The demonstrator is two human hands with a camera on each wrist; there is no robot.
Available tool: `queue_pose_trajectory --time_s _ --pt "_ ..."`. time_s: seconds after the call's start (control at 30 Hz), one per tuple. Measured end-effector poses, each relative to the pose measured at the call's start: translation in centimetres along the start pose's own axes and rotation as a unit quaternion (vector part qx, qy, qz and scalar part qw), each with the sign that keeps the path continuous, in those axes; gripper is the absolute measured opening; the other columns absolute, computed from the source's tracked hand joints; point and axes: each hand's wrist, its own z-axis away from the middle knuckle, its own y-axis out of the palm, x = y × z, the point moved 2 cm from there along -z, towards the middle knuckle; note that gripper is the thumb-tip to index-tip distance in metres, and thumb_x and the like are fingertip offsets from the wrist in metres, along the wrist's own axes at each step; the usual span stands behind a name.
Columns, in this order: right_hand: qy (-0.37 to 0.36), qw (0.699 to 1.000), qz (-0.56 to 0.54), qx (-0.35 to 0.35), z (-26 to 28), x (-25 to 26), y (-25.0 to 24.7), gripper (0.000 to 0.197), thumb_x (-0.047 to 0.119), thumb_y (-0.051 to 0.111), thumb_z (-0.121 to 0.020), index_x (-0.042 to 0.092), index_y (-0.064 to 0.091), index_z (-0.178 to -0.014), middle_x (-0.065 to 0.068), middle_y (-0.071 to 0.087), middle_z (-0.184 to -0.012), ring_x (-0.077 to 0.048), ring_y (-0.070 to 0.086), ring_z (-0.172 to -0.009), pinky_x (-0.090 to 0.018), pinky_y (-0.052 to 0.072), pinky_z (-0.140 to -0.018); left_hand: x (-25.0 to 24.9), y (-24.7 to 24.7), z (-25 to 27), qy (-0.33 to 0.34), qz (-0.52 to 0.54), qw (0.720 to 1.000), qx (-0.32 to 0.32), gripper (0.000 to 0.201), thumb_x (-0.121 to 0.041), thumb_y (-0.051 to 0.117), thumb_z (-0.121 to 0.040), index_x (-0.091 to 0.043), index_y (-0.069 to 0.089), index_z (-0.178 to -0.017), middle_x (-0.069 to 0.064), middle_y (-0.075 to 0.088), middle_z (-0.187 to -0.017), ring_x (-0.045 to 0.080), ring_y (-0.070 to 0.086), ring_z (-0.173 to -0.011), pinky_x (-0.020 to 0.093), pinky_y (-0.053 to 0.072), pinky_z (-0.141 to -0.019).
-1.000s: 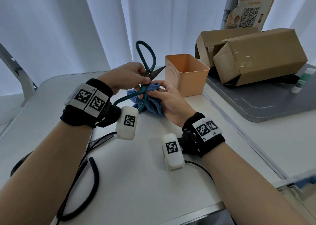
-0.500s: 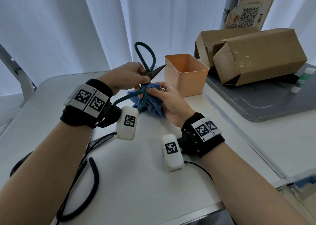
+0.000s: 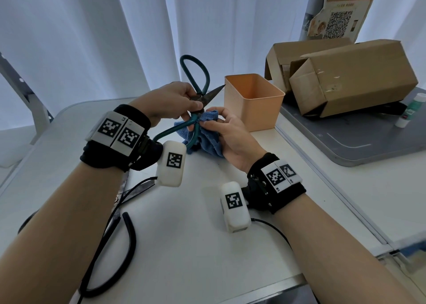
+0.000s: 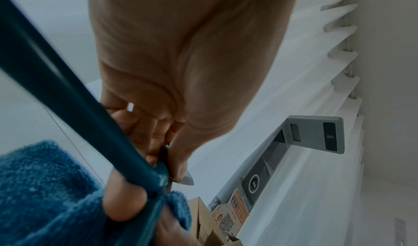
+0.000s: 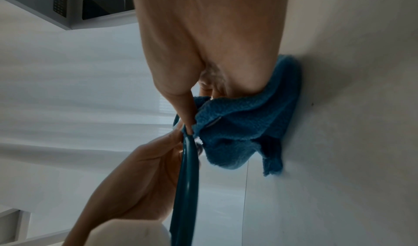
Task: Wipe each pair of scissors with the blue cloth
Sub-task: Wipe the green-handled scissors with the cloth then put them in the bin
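Observation:
Large scissors with teal loop handles (image 3: 196,73) are held above the white table (image 3: 184,234), blade tip pointing right. My left hand (image 3: 170,100) pinches them at the pivot and blades. The left wrist view shows the teal handle (image 4: 74,110) running past the thumb. My right hand (image 3: 228,130) holds the bunched blue cloth (image 3: 207,140) and pinches it around the lower handle just below the pivot. In the right wrist view the blue cloth (image 5: 244,124) is wrapped at the teal handle (image 5: 185,178). A second pair of scissors with black handles (image 3: 124,246) lies on the table under my left forearm.
An empty orange square bin (image 3: 253,100) stands just right of my hands. Two cardboard boxes (image 3: 350,77) lie on a grey tray (image 3: 368,140) at the back right, with a small white and green bottle (image 3: 412,110) beside them. White curtains hang behind the table.
The right hand has slid the cloth a little up the lower handle toward the pivot. The scissors and left hand have barely moved.

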Motion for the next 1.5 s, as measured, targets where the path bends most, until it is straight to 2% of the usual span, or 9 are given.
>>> queue_pose_trajectory --time_s 0.37,0.63,0.73,0.87,1.0,1.13,1.27,1.4,1.5 --pt "0.004 1.000 -0.010 0.016 0.16 0.22 0.16 0.023 -0.007 0.051 -0.095 0.011 0.047 -0.109 -0.030 0.057 -0.129 -0.037 0.065 -0.105 -0.051 0.046 -0.105 -0.09 -0.54 0.27 -0.003 0.018 1.000 -0.013 0.018 -0.014 0.058 -0.099 -0.005 0.057 -0.114 -0.002 0.064 -0.076 0.008 0.055 -0.059 0.023 0.035 -0.057" --pt "0.015 1.000 0.005 0.003 -0.17 0.01 -0.04 0.023 -0.005 0.054 -0.094 0.013 0.049 -0.109 -0.029 0.057 -0.131 -0.042 0.060 -0.118 -0.055 0.044 -0.106 0.11 -0.71 0.15 -0.005 0.022 1.000 -0.015 0.016 -0.014 0.059 -0.098 -0.007 0.057 -0.112 -0.002 0.063 -0.077 0.009 0.054 -0.062 0.023 0.035 -0.057" --pt "0.018 1.000 0.002 0.007 -0.05 0.03 -0.08 0.023 -0.004 0.054 -0.095 0.013 0.048 -0.109 -0.025 0.060 -0.127 -0.039 0.063 -0.111 -0.053 0.046 -0.103 0.13 -0.50 0.10 -0.005 0.014 1.000 -0.010 0.013 -0.015 0.058 -0.099 -0.010 0.057 -0.110 -0.001 0.063 -0.079 0.009 0.054 -0.063 0.023 0.037 -0.058" --pt "0.007 1.000 -0.023 0.008 0.01 -0.04 -0.05 0.027 -0.007 0.056 -0.092 0.011 0.048 -0.110 -0.023 0.060 -0.120 -0.038 0.063 -0.109 -0.043 0.053 -0.093 0.13 -0.16 0.06 0.006 0.001 1.000 0.011 0.003 -0.018 0.058 -0.099 -0.015 0.057 -0.101 0.004 0.064 -0.088 0.010 0.053 -0.066 0.024 0.038 -0.060" --pt "-0.002 0.998 -0.062 0.012 0.11 0.21 -0.05 0.038 -0.011 0.054 -0.091 0.010 0.047 -0.123 -0.019 0.063 -0.117 -0.033 0.068 -0.100 -0.040 0.057 -0.084 0.03 -0.21 0.05 0.009 0.006 1.000 0.005 0.006 -0.017 0.059 -0.098 -0.015 0.056 -0.102 0.002 0.062 -0.087 0.010 0.054 -0.065 0.022 0.039 -0.059" --pt "-0.020 0.996 -0.088 0.015 0.25 0.35 0.03 0.044 -0.014 0.050 -0.092 0.007 0.044 -0.131 -0.017 0.065 -0.113 -0.026 0.072 -0.090 -0.039 0.058 -0.084 -0.01 -0.12 0.08 0.009 -0.010 1.000 0.009 0.007 -0.019 0.060 -0.098 -0.014 0.056 -0.102 0.002 0.059 -0.086 0.007 0.057 -0.057 0.022 0.038 -0.055" --pt "-0.032 0.997 -0.075 0.006 0.06 0.28 -0.18 0.043 -0.013 0.052 -0.091 0.007 0.047 -0.128 -0.018 0.066 -0.115 -0.028 0.071 -0.094 -0.036 0.059 -0.084 -0.21 0.04 0.15 0.014 -0.019 1.000 0.002 0.006 -0.019 0.060 -0.098 -0.018 0.055 -0.096 0.002 0.059 -0.083 0.007 0.056 -0.056 0.023 0.037 -0.053" --pt "-0.028 0.997 -0.073 0.005 -0.10 0.16 -0.35 0.034 -0.010 0.051 -0.093 0.009 0.049 -0.121 -0.015 0.068 -0.108 -0.025 0.072 -0.091 -0.034 0.059 -0.082 -0.31 -0.05 0.24 0.017 -0.022 1.000 0.005 0.005 -0.018 0.060 -0.097 -0.018 0.056 -0.095 0.003 0.060 -0.082 0.001 0.057 -0.046 0.023 0.038 -0.052" --pt "-0.020 0.998 -0.061 0.003 -0.18 0.00 -0.38 0.026 -0.006 0.052 -0.095 0.010 0.050 -0.116 -0.015 0.068 -0.107 -0.024 0.072 -0.090 -0.034 0.059 -0.083 -0.33 -0.02 0.28 0.014 -0.026 1.000 0.006 0.008 -0.019 0.061 -0.097 -0.014 0.057 -0.103 0.003 0.060 -0.084 0.007 0.058 -0.056 0.024 0.037 -0.053"
